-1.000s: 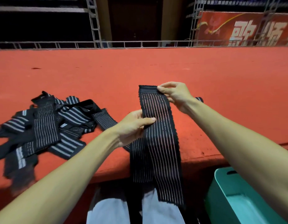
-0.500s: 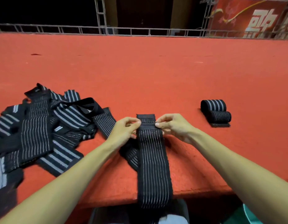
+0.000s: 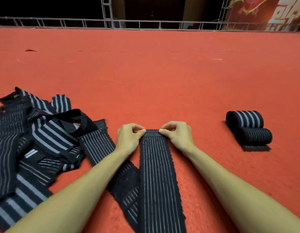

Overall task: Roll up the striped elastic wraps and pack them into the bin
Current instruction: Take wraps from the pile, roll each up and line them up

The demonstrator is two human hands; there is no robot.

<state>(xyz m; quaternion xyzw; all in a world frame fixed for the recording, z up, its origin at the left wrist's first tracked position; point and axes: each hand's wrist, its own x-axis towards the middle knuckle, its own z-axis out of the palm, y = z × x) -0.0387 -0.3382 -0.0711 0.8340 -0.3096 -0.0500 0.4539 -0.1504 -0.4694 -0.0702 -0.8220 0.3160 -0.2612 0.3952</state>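
Grips [image 3: 129,140] [image 3: 178,137] still pinch wrap [image 3: 156,165] (end folded).

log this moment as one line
wrap: flat, unrolled | left hand: pinches its far end | right hand: pinches its far end | rolled wraps: two, right | loose pile: left | bin: unseen

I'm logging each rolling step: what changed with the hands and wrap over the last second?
The left hand moved from the middle of the wrap to its far end, beside the right hand; both now pinch that end, lowered onto the red surface. The loose pile and two rolled wraps stayed put.
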